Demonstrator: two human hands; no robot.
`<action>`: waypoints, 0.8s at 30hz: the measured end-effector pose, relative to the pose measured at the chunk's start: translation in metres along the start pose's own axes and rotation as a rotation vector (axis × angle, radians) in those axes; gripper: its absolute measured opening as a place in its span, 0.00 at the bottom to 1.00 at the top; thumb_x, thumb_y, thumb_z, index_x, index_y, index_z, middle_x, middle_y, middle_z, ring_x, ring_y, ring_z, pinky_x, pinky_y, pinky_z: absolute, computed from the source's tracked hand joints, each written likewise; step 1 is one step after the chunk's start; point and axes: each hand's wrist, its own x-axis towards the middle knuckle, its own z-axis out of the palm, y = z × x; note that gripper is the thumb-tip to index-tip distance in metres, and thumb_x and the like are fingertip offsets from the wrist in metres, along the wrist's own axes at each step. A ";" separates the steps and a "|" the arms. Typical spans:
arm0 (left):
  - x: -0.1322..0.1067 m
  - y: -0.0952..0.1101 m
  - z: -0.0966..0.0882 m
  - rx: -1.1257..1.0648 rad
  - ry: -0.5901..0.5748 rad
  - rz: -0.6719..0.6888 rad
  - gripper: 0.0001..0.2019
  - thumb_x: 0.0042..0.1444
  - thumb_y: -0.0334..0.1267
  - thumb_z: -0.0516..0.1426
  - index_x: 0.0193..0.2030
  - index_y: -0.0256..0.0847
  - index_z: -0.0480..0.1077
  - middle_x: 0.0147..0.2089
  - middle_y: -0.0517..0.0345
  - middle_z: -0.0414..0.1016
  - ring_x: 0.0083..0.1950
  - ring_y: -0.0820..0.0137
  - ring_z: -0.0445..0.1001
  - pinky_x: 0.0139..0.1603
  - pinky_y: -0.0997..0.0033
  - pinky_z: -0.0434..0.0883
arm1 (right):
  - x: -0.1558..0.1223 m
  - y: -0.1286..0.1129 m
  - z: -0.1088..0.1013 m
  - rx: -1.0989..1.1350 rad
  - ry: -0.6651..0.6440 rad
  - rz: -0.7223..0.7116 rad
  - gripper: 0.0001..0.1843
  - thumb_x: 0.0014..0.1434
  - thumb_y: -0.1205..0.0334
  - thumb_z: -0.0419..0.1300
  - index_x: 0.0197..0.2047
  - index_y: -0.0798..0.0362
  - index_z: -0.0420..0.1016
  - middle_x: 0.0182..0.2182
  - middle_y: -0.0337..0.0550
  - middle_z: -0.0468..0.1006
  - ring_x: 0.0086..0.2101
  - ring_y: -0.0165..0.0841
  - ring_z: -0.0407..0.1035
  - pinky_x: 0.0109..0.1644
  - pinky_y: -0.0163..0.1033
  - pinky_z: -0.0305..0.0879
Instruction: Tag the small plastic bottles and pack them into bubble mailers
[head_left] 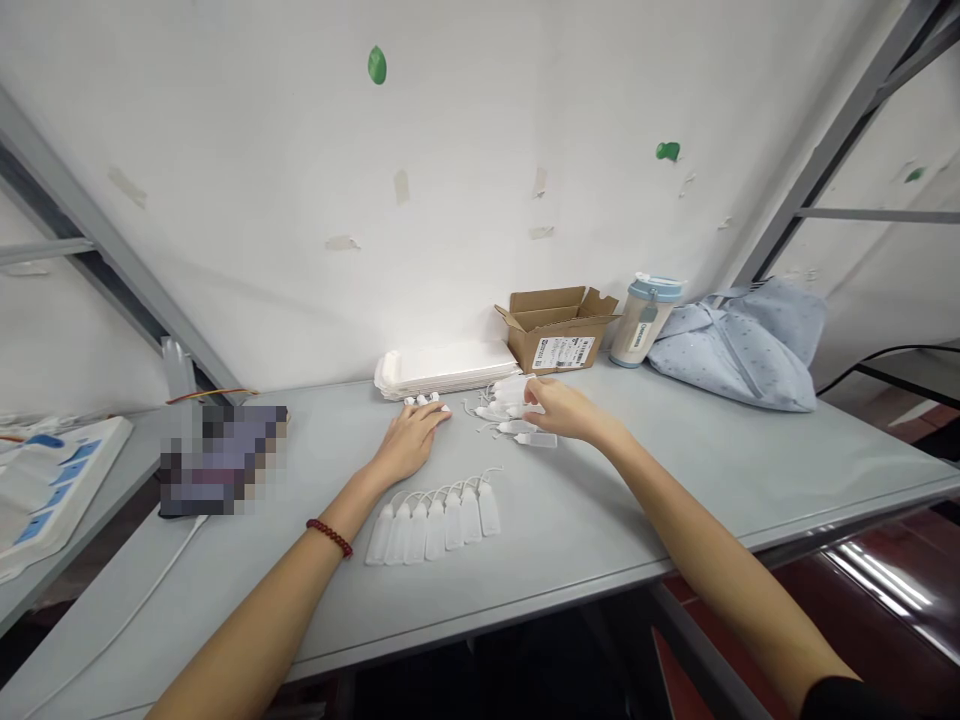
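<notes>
My left hand (411,440) lies palm down on the grey table, fingers stretched out beside a few small white caps (421,400). My right hand (564,408) reaches into a loose pile of small translucent plastic bottles (517,427). Its thumb and fingers are curled in around one of them, which the hand partly hides. Nearer to me, several more of these bottles (439,528) lie side by side in a slanted row, thin white strings at their tops.
White flat trays (450,366) are stacked against the wall. Beside them stand an open cardboard box (562,340), a blue-lidded tumbler (645,320) and a light blue cloth bag (739,350). At left lies a blurred-out device (225,460) with a white cable (142,610).
</notes>
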 end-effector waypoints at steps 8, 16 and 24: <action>0.002 0.012 -0.002 0.068 -0.092 0.015 0.29 0.50 0.21 0.44 0.57 0.47 0.64 0.62 0.55 0.61 0.55 0.56 0.60 0.49 0.52 0.63 | -0.002 -0.015 0.004 0.127 0.145 -0.120 0.02 0.56 0.68 0.54 0.32 0.55 0.67 0.35 0.47 0.71 0.36 0.34 0.65 0.36 0.35 0.57; -0.003 0.014 -0.004 0.010 -0.021 0.070 0.27 0.49 0.20 0.45 0.52 0.45 0.69 0.54 0.52 0.68 0.53 0.60 0.63 0.52 0.54 0.64 | -0.019 -0.046 0.002 0.529 -0.395 -0.400 0.06 0.55 0.64 0.56 0.37 0.53 0.71 0.24 0.37 0.73 0.23 0.27 0.64 0.27 0.31 0.57; -0.007 0.024 -0.009 -0.098 0.034 0.084 0.19 0.54 0.24 0.45 0.44 0.40 0.72 0.45 0.51 0.71 0.49 0.64 0.66 0.51 0.61 0.65 | -0.023 -0.050 0.006 0.601 -0.741 -0.510 0.12 0.56 0.59 0.56 0.42 0.54 0.73 0.21 0.36 0.75 0.23 0.26 0.66 0.28 0.30 0.59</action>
